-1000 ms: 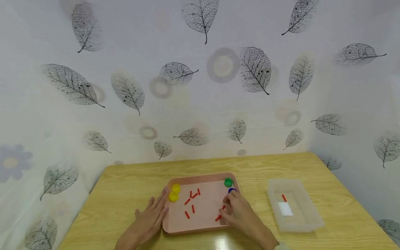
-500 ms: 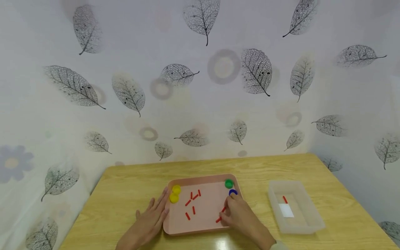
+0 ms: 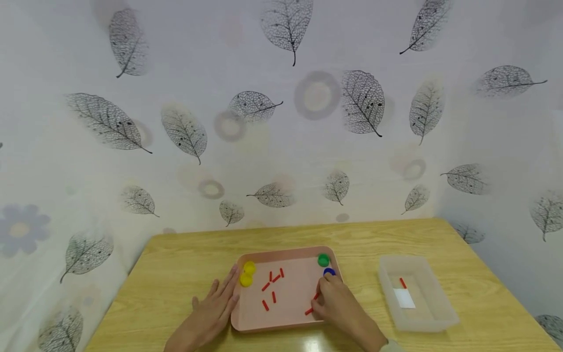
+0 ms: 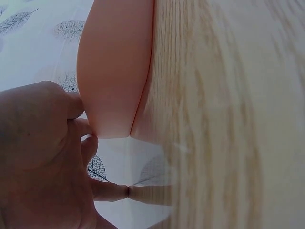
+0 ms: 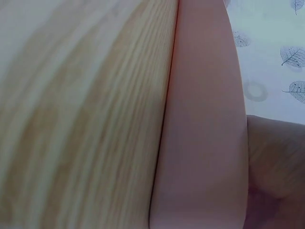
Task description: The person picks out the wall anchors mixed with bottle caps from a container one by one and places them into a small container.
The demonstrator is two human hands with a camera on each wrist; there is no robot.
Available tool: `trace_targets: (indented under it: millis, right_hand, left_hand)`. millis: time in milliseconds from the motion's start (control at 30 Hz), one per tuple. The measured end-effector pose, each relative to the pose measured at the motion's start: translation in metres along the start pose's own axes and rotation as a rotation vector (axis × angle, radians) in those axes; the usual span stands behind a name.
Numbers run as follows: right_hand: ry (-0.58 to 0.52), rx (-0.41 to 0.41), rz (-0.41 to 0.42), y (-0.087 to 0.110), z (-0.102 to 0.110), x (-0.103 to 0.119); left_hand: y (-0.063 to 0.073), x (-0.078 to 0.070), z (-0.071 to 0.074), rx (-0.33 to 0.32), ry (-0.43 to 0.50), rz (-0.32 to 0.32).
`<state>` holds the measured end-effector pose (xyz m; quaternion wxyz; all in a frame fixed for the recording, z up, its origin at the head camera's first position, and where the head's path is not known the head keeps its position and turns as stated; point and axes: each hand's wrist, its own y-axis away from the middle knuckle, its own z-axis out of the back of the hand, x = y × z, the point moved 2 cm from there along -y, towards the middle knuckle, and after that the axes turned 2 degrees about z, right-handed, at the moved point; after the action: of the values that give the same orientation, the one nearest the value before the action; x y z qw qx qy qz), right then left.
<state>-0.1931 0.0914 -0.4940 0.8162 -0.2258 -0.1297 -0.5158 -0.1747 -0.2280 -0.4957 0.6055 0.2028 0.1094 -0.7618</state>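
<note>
A pink tray (image 3: 286,320) lies on the table. My left hand (image 3: 211,310) has its fingers fairly straight along the tray's left rim; in the left wrist view its fingertips meet the tray wall. Over the tray's right edge, my right hand (image 3: 340,305) reaches in with bent fingers. Its index finger is right by a blue round cap (image 3: 329,271); its thumb is close to a red stick (image 3: 309,311), and another red stick (image 3: 316,296) shows beside the fingers. I cannot tell whether it pinches one. In the right wrist view the tray wall hides the fingertips.
Two yellow round caps (image 3: 247,279) sit in the tray's left corner, a green cap (image 3: 323,260) at the back right. Several red sticks (image 3: 274,297) lie scattered left of centre. A translucent bin (image 3: 433,320) at right holds a white card (image 3: 404,298) and a red stick (image 3: 402,283).
The right hand has drawn its thumb and fingers closer together and dipped slightly by the red sticks. The left hand stays at the tray rim. The head view has shifted a little.
</note>
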Motion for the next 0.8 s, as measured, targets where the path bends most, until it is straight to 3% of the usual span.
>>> trace_targets:
  millis: [533,800]
  right_hand:
    - [-0.031,-0.039,-0.001,0.004,0.0001,-0.0006]
    - [-0.071,-0.105,0.048,0.0058,0.004,-0.0005]
  left_hand:
    - [0.0009,-0.0013,0.0015,0.007,0.028,-0.011]
    - [0.0001,-0.0008,-0.0002,0.006,0.016,-0.003]
